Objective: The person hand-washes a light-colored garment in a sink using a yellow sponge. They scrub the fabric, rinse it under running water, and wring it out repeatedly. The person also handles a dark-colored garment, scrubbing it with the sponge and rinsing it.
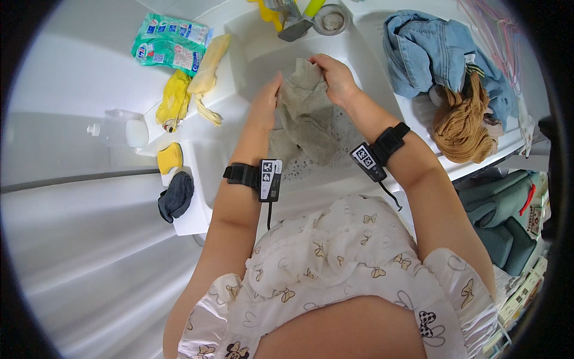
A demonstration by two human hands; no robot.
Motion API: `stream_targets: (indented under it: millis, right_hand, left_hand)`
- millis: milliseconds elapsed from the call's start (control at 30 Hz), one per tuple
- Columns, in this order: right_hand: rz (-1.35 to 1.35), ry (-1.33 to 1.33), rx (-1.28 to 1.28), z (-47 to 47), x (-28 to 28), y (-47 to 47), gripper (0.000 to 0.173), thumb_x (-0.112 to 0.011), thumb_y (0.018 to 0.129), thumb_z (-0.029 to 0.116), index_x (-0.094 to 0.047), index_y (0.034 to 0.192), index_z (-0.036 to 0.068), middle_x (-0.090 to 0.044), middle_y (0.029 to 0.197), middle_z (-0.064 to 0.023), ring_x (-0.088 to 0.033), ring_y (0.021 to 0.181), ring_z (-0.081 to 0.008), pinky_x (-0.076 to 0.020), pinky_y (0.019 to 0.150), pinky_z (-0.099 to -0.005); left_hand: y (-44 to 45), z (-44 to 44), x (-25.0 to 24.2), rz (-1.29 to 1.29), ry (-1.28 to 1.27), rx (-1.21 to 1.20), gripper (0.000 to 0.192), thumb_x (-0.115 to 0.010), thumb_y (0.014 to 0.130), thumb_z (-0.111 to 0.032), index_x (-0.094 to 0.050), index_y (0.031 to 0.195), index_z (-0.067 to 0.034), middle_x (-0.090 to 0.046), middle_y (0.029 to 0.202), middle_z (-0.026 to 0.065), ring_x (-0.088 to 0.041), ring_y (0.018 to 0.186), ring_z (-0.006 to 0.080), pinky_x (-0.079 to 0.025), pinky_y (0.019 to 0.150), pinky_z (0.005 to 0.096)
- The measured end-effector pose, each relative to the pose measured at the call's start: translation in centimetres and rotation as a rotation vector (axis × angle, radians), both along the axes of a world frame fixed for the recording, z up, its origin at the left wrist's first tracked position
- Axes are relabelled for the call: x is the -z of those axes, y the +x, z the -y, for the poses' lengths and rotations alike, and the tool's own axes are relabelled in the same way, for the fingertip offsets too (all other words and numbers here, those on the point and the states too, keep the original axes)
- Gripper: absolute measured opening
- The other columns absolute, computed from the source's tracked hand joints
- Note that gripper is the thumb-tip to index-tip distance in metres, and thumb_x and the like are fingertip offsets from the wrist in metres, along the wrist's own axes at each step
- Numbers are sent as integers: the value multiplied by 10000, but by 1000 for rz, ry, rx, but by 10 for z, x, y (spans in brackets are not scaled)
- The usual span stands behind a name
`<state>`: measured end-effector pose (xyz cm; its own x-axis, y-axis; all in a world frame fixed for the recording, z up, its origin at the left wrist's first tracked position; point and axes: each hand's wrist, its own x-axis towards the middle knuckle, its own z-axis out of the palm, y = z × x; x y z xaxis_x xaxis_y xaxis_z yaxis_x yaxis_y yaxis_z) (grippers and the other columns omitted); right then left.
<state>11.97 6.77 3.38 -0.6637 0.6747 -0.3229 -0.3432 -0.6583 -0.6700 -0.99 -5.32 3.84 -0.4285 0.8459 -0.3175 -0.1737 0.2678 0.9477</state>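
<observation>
A wet grey-beige cloth [309, 112] hangs between my two hands over the white sink basin [215, 157], its lower part down at the sudsy water. My right hand [336, 78] grips its upper right edge between thumb and fingers. My left hand [267, 101] is at the cloth's left side, seen edge-on, with its thumb pointing up; the cloth hides most of its fingers. Soap bubbles [298, 169] float below and to the right of the cloth. Both wrists wear black straps with small tagged devices.
On the left ledge lie a green detergent pouch [168, 42], rubber gloves [210, 67], a yellow cloth [175, 96], a clear bottle [121, 132], a yellow sponge [170, 157] and a dark sock [176, 197]. Denim clothing [430, 49] and brown knitwear [464, 125] lie right; a brush [298, 29] sits behind.
</observation>
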Motion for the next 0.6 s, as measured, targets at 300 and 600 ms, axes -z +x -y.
stream_targets:
  millis: [300, 600]
  right_hand:
    - [113, 695, -206, 12, -31, 0, 221, -501, 789, 77, -544, 999, 23, -528, 871, -15, -485, 742, -93, -420, 662, -222]
    - [90, 792, -152, 18, -26, 0, 289, -531, 740, 67, -512, 1027, 40, -508, 905, -18, -472, 800, -101, -413, 703, -227]
  left_hand:
    - [12, -8, -32, -99, -22, -18, 508, -529, 803, -457, -589, 1029, -6, -581, 998, 73, -504, 931, 177, -357, 842, 281]
    - [15, 4, -33, -392, -56, 175, 270, -521, 813, -249, -595, 948, -27, -560, 816, -1, -473, 685, 99, -362, 596, 223]
